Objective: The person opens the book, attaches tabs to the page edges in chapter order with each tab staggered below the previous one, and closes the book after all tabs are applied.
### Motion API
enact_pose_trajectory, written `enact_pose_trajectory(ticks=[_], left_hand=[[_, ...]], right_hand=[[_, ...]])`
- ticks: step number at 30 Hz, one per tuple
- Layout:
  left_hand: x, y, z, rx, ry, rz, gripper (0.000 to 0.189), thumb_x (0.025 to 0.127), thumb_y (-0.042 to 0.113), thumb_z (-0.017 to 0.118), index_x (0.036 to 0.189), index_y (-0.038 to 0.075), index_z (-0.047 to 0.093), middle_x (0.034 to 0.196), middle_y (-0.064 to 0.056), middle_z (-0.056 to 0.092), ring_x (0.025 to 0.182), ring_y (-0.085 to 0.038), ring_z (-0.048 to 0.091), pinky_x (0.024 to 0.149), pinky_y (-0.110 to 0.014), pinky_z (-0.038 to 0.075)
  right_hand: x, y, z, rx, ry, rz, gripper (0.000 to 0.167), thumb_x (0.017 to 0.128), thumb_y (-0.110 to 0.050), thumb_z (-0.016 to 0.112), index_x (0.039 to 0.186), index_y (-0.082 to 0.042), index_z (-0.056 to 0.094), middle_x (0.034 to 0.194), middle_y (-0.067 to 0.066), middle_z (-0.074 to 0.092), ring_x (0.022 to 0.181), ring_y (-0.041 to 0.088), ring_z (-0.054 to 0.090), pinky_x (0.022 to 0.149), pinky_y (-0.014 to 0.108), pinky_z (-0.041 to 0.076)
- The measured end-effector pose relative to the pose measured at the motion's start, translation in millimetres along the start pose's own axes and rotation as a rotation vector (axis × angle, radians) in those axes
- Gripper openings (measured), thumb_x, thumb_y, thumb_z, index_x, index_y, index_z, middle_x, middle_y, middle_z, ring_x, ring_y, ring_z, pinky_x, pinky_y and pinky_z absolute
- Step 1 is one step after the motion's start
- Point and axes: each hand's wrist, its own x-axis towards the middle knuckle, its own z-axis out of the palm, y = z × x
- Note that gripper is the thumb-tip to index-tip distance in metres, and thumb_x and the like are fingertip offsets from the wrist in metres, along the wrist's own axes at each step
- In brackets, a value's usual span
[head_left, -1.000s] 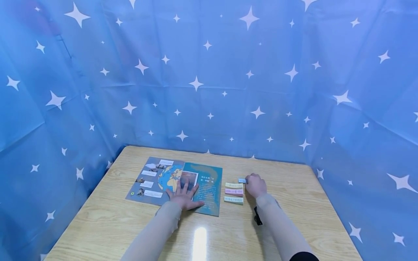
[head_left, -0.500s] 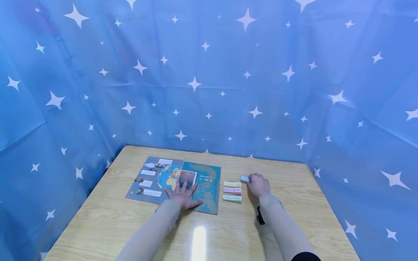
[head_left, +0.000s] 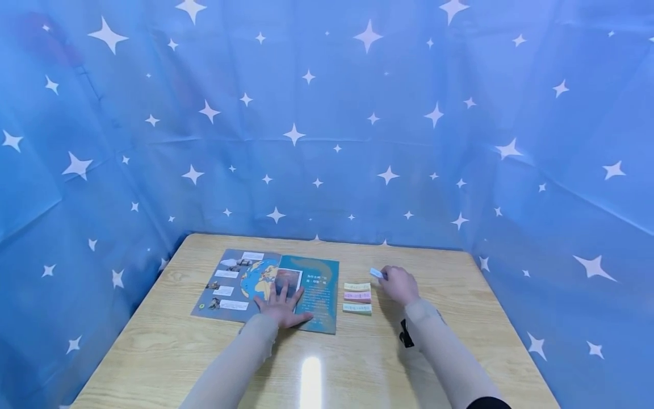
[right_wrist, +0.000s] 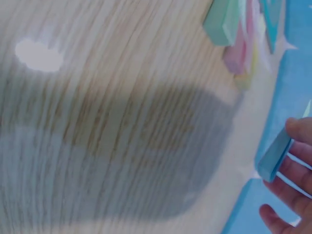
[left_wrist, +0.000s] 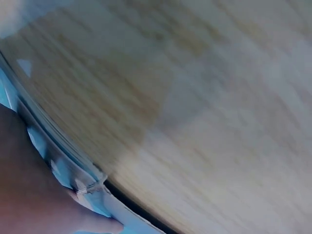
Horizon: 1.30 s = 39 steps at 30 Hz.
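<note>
My left hand rests spread on an open book with a globe picture on its left page. In the left wrist view, part of that hand lies against the book's edge. Between thumb and fingers, my right hand pinches a small blue sticky note pad, tilted, with writing on its top. The right wrist view shows the blue pad's side apart from the others. Yellow, pink and green sticky note pads lie in a column to the book's right, also handwritten.
All of this is on a light wood table. A blue curtain with white stars hangs behind it and along both sides. Glare from a lamp shines on the tabletop near the front.
My right hand has moved the blue pad away from the yellow one, rightward and then farther back, tilting it. My left hand stays on the book. The head view has shifted slightly.
</note>
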Motion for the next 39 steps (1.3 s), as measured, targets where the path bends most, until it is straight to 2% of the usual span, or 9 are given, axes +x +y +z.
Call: enact_pose_trajectory(ticks=[3, 10, 15, 19, 22, 26, 33, 39], left_hand=[[1.0, 2.8, -3.0, -0.015, 0.035, 0.022, 0.088, 0.081, 0.08, 0.044, 0.155, 0.035, 0.023, 0.162, -0.009, 0.005, 0.145, -0.042, -0.007, 0.096, -0.083, -0.002], [6.1, 1.6, -2.3, -0.059, 0.087, 0.041, 0.087, 0.081, 0.079, 0.046, 0.153, 0.034, 0.028, 0.162, -0.009, 0.011, 0.144, -0.043, -0.002, 0.093, -0.085, -0.001], [-4.0, 3.5, -10.2, -0.094, 0.087, 0.045, 0.085, 0.086, 0.073, 0.047, 0.154, 0.026, 0.029, 0.16, -0.014, 0.016, 0.144, -0.045, 0.004, 0.098, -0.081, 0.001], [-5.6, 4.8, -13.6, -0.135, 0.135, 0.068, 0.084, 0.087, 0.068, 0.051, 0.154, 0.022, 0.03, 0.158, -0.018, 0.018, 0.144, -0.044, 0.005, 0.1, -0.08, 0.001], [-5.9, 7.8, -17.7, -0.16, 0.211, 0.1, 0.083, 0.087, 0.063, 0.058, 0.153, 0.019, 0.033, 0.157, -0.019, 0.022, 0.144, -0.043, 0.008, 0.1, -0.079, 0.004], [-5.9, 16.5, -24.0, -0.156, 0.276, 0.146, 0.081, 0.087, 0.058, 0.063, 0.151, 0.016, 0.036, 0.153, -0.019, 0.031, 0.143, -0.041, 0.018, 0.106, -0.074, 0.012], [-5.2, 42.6, -39.4, -0.153, 0.34, 0.281, 0.076, 0.088, 0.053, 0.065, 0.148, 0.012, 0.041, 0.144, -0.02, 0.042, 0.138, -0.041, 0.03, 0.106, -0.069, 0.022], [-6.3, 56.7, -44.8, -0.172, 0.396, 0.384, 0.07, 0.088, 0.05, 0.066, 0.145, 0.014, 0.046, 0.14, -0.015, 0.048, 0.134, -0.037, 0.037, 0.104, -0.064, 0.031]], right_hand=[[-0.1, -4.2, -5.3, 0.0, 0.012, -0.01, 0.017, 0.092, -0.015, 0.065, 0.102, -0.002, 0.069, 0.082, 0.006, 0.064, 0.06, 0.015, 0.052, 0.054, 0.033, 0.048], [-5.7, -14.9, -15.2, 0.003, 0.046, -0.07, 0.016, 0.089, -0.014, 0.069, 0.098, -0.001, 0.07, 0.078, 0.004, 0.064, 0.056, 0.012, 0.051, 0.05, 0.028, 0.046], [-10.9, -28.1, -15.7, 0.01, 0.041, -0.103, 0.013, 0.087, -0.013, 0.07, 0.095, -0.003, 0.071, 0.076, 0.002, 0.063, 0.054, 0.011, 0.049, 0.049, 0.027, 0.044], [-11.4, -39.7, -15.3, -0.029, 0.053, -0.145, 0.011, 0.086, -0.014, 0.073, 0.093, -0.006, 0.072, 0.079, 0.002, 0.065, 0.058, 0.01, 0.051, 0.054, 0.028, 0.047], [-12.0, -51.5, -15.7, -0.037, 0.042, -0.193, 0.011, 0.086, -0.015, 0.072, 0.093, -0.006, 0.073, 0.083, 0.002, 0.067, 0.063, 0.011, 0.054, 0.058, 0.03, 0.05], [-15.8, -65.8, -15.7, -0.032, -0.016, -0.235, 0.015, 0.088, -0.017, 0.07, 0.098, -0.006, 0.073, 0.088, 0.004, 0.068, 0.072, 0.014, 0.06, 0.065, 0.033, 0.053], [-21.4, -73.8, -18.3, -0.033, -0.043, -0.239, 0.015, 0.091, -0.019, 0.067, 0.101, -0.009, 0.073, 0.092, 0.002, 0.069, 0.077, 0.014, 0.062, 0.067, 0.032, 0.053], [-24.6, -80.8, -20.3, -0.046, -0.062, -0.251, 0.016, 0.091, -0.021, 0.068, 0.102, -0.01, 0.073, 0.092, 0.001, 0.068, 0.079, 0.013, 0.063, 0.069, 0.032, 0.054]])
